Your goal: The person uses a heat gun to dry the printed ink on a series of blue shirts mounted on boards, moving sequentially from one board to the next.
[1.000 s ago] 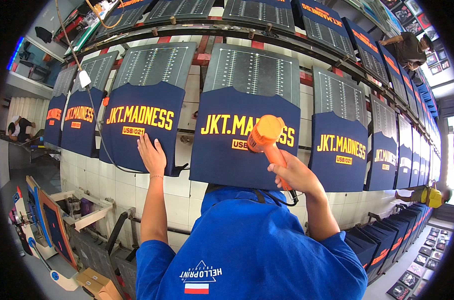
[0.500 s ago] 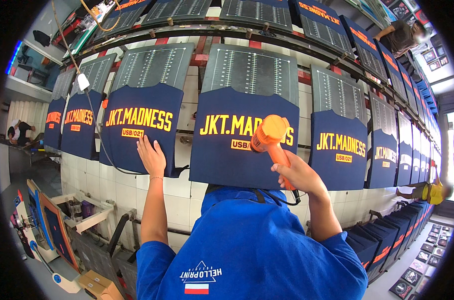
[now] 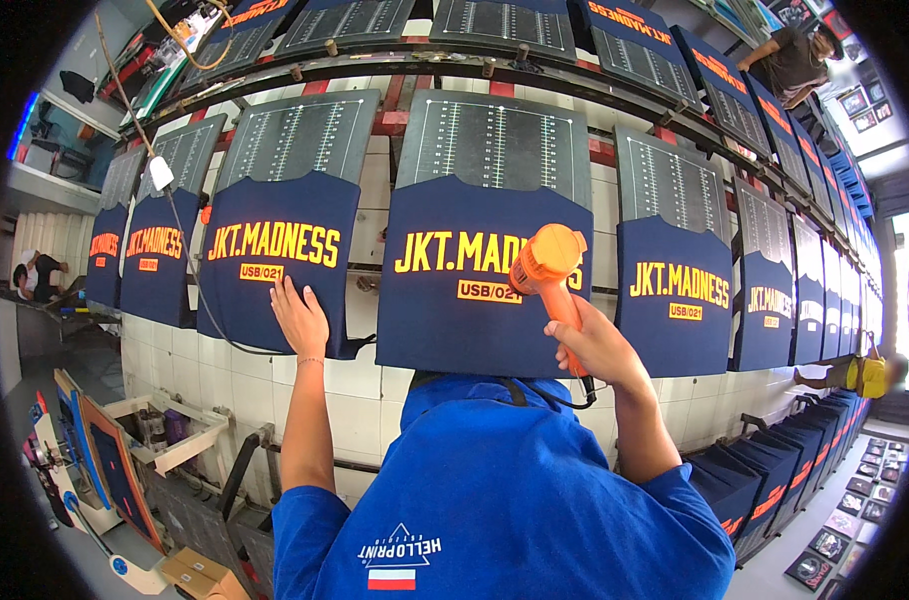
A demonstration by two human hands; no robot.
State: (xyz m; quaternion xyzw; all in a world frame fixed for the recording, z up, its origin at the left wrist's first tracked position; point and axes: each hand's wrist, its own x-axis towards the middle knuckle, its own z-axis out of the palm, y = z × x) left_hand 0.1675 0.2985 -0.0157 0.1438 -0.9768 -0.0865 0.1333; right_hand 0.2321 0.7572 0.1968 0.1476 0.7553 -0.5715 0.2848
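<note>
Printing workshop, white tiling (image 3: 350,425) below long rows of dark platens (image 3: 495,140), each ruled with white scales; navy shirts fitted over their near ends.

Item: centre shirt (image 3: 455,325), navy, large yellow lettering with a small yellow block beneath, lying flat on its platen directly before the wearer. Part of the print is hidden behind the tool.

Item: orange heat gun (image 3: 553,258), so judged by its shape; black cord (image 3: 582,401) at the butt. Nozzle end over the right part of the centre print; contact with the cloth or clearance cannot be told.

Right hand (image 3: 597,345): closed round the gun's handle.

Left hand (image 3: 301,318): open, fingers spread, palm down on the left shirt (image 3: 250,300), fingertips just at its small yellow block. Holds nothing.

Also present: right shirt (image 3: 675,345), matching print, untouched; white connector (image 3: 161,172) on a hanging cable; dark-topped co-worker (image 3: 795,65), far right row.

Step in hand, as judged: warming or drying fresh print on the centre shirt, the left hand perhaps feeling its neighbour for dryness.

Next move, as judged, calls for: even passage of the nozzle along the lettering, clear of the cloth, without lingering; cord kept off the print.
</note>
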